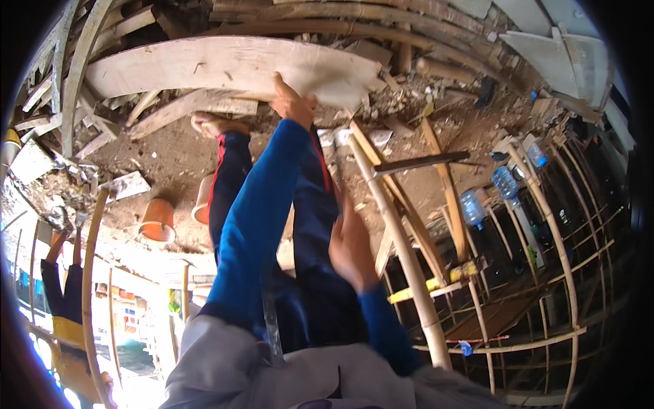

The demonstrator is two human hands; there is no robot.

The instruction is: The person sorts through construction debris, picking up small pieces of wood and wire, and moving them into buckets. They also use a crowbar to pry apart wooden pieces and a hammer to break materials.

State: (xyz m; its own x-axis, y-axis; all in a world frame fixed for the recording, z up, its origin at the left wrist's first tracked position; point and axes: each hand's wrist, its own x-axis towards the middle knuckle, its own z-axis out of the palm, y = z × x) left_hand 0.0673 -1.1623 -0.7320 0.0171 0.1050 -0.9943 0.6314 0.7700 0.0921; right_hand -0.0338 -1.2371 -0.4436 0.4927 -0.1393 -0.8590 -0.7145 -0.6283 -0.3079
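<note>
My left hand reaches out in front of me at the near edge of a long pale wooden board. One finger is stretched out over the board, and the other fingers are smeared by motion. My right hand is lower, beside my right leg, blurred, with its fingers curled together. A thin dark shape runs up from its fingertips; I cannot make out what it is. To the right of that hand, a bamboo pole leans beside several wooden beams. My bare foot stands on the dirt just short of the board.
Bamboo poles and scrap wood lie beyond the board, with rubble around them. An orange bucket stands at left. Water bottles and a bamboo lattice are on the right. Another person is at the far left.
</note>
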